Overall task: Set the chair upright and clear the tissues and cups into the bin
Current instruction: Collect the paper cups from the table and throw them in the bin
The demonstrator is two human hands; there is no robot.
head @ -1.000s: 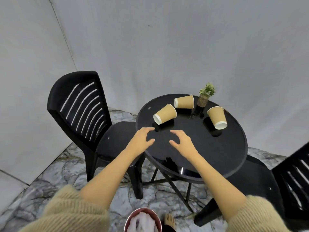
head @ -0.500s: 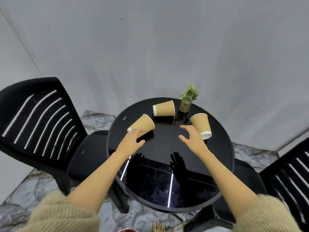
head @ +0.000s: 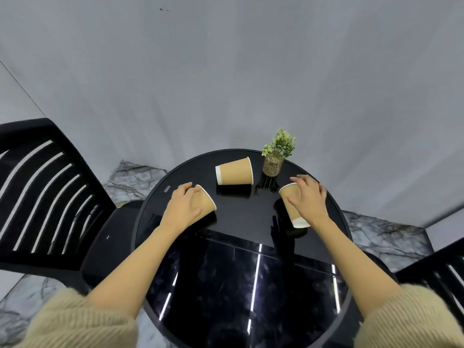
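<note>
head view: only view, looks down on the table
table (head: 226,285): round, black, glossy top, mirrors ceiling lights and both hands
left chair (head: 50,197): black slatted plastic, stands upright off the table's left edge, so the chair step looks done
right chair (head: 442,272): black, slatted, only a corner shows off the right edge
left hand (head: 182,209): fingers curled over left cup, looks like a closed grasp
left cup (head: 207,203): tan paper, white rim, tapered, on its side near the left edge, mostly covered by the hand
right hand (head: 310,200): fingers wrapped over right cup from above, grip looks closed or closing
right cup (head: 292,208): same tan paper, tipped with white rim towards me, near the right edge; can't tell if it's off the surface yet
middle cup (head: 234,171): on its side at the far edge, rim pointing left, untouched, just beside the plant
plant (head: 276,156): small green sprig in a clear gritty-filled jar, upright at the far edge, not part of the job
tissues: none on the table, judging them cleared
bin: not in frame
progress: chair up, tissues apparently gone, all three cups not yet binned
left to do: lift these two, drop in bin, come back for the middle one
handling: thin paper cups, light, crush easily, go gentle
</note>
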